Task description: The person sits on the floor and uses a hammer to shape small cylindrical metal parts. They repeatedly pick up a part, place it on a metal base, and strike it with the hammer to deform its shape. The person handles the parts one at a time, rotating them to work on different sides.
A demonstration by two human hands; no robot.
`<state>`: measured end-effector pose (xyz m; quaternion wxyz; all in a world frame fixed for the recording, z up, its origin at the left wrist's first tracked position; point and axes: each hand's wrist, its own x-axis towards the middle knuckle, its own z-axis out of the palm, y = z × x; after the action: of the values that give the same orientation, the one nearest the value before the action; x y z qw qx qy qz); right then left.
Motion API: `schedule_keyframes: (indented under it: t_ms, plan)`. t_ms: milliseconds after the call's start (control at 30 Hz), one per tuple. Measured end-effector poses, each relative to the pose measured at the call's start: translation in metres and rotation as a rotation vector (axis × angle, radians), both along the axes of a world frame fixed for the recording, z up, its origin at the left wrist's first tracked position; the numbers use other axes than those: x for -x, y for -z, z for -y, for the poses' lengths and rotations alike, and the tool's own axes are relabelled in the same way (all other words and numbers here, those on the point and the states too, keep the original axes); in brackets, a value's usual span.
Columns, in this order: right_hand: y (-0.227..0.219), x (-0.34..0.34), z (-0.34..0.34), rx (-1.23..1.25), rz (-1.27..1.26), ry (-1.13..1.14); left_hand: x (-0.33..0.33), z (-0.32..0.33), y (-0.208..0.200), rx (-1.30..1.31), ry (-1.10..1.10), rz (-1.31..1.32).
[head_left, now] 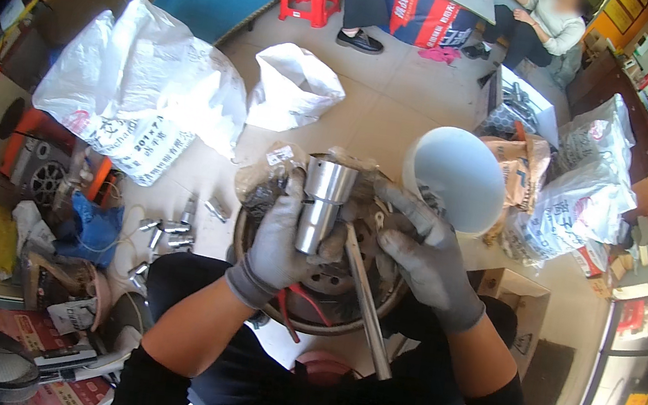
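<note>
My gloved left hand is closed round a shiny stepped metal cylinder, wider at its upper end and held nearly upright. To the right, my gloved right hand has thumb and fingers apart, with nothing plainly in its grasp. A small pale metal piece shows by its fingertips; I cannot tell whether they touch it. Beneath both hands lies a round, worn work surface with a raised rim. A long metal bar slants across it toward me, and red-handled pliers rest at its near left.
Several metal cylinders lie on the floor at left. White sacks stand beyond them. A white bucket is at the far right of the work surface, near a brown bag. Two people sit at the back, by a red stool.
</note>
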<state>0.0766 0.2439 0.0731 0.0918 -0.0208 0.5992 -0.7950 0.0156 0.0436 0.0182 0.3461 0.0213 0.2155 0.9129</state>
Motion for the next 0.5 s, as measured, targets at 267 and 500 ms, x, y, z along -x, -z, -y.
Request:
schedule_keyframes:
  t_ms: [267,500]
  plan:
    - [-0.001,0.000,0.006,0.090,0.221,-0.136,-0.003,-0.001,0.006,0.157,0.022,-0.290]
    - [0.009,-0.007,0.000,-0.094,0.007,0.005,-0.006,-0.016,0.007,0.075,0.010,0.088]
